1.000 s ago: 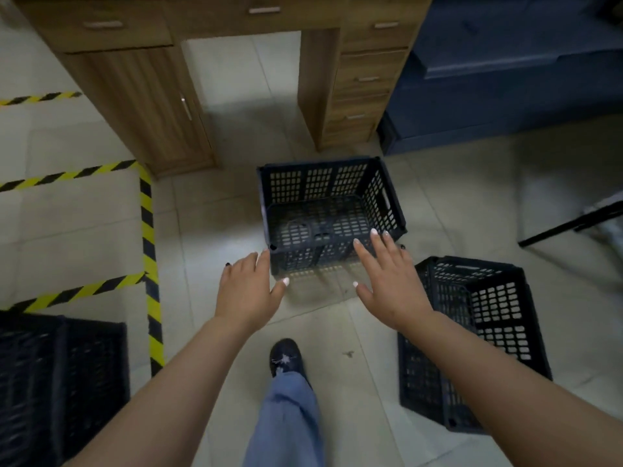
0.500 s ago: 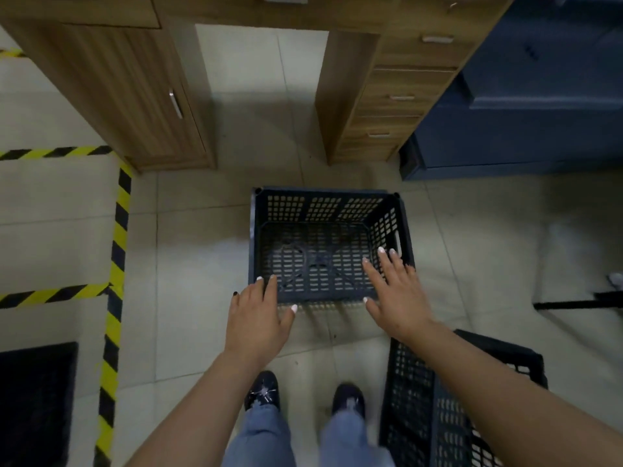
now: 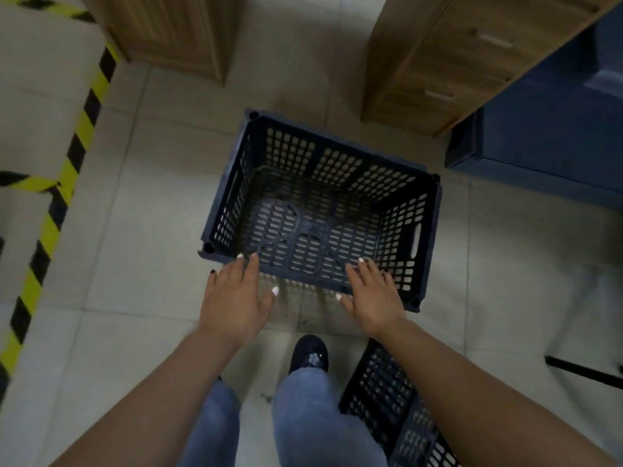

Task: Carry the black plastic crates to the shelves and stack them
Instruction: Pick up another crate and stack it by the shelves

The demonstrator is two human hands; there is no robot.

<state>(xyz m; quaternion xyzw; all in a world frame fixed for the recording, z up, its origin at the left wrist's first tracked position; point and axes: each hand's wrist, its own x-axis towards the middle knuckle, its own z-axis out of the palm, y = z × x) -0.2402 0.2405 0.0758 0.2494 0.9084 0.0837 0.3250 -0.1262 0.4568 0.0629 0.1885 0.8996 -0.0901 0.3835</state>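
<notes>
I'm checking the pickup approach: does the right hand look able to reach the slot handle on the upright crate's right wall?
Probably yes. The right hand is open at the crate near rim, and nothing lies between it and the slot handle.

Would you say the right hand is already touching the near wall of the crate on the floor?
Cannot tell. In the head view the right hand overlaps the crate at its near rim with fingers straight, but from above neither contact nor gap shows.

Pale beige floor tiles [image 3: 141,203] with thin grout lines fill most of the frame. Yellow-and-black hazard tape [image 3: 79,129] runs diagonally down the left side. A wooden cabinet [image 3: 175,32] stands at the upper left, a wooden drawer unit [image 3: 448,65] at the upper right, with a dark blue sofa [image 3: 553,136] beside it at the right edge.
</notes>
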